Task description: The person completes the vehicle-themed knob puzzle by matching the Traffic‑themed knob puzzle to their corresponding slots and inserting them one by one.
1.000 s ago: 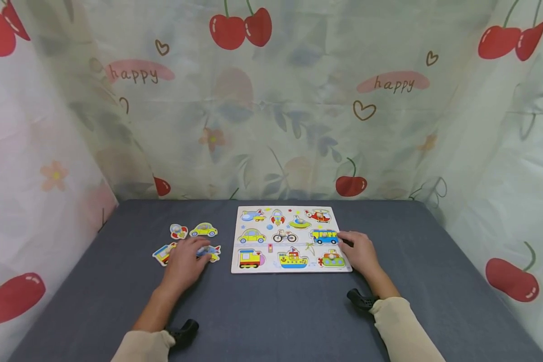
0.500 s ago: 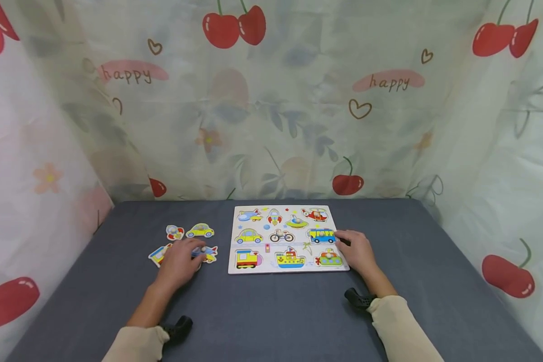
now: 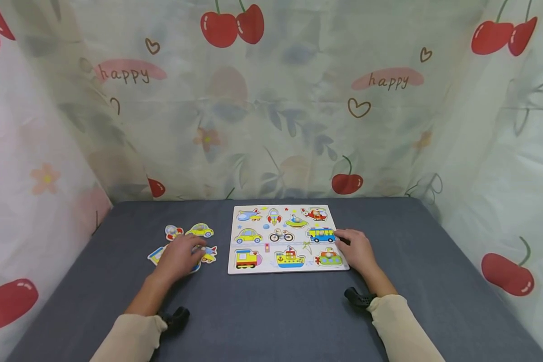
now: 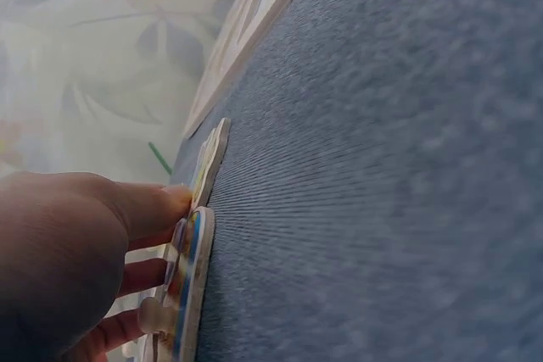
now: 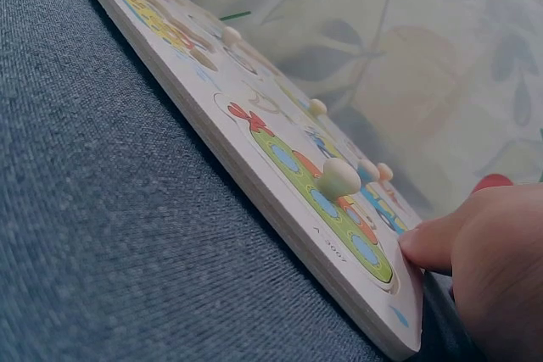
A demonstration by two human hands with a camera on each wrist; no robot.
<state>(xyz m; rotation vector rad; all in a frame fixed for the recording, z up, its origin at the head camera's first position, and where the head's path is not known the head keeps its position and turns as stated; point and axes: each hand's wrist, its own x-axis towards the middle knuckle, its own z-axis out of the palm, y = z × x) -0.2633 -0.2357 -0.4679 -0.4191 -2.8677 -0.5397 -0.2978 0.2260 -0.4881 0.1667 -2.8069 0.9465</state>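
My left hand [image 3: 178,256] reaches over loose puzzle pieces left of the board. Its thumb and curled fingers close on the airplane piece [image 3: 209,254]; the hand hides its knob. Beneath the hand lies a boat piece [image 3: 195,267], its blue edge and pale knob [image 4: 153,315] close to the other fingers in the left wrist view. A train piece [image 3: 156,255] is partly covered. My right hand [image 3: 358,250] rests at the right edge of the wooden puzzle board [image 3: 269,264], thumb touching it beside the bus piece [image 3: 322,235]. The knobbed submarine piece [image 5: 322,201] sits in its slot.
Behind the left hand lie a yellow car piece [image 3: 201,230] and a rocket piece [image 3: 172,232]. Dark grey cloth [image 3: 271,317] covers the table. A printed curtain [image 3: 271,130] stands along the back and both sides.
My left hand has shifted over the airplane piece, covering its knob, and more of the boat piece shows below. The right hand stays at the board's edge. The view has shifted slightly.
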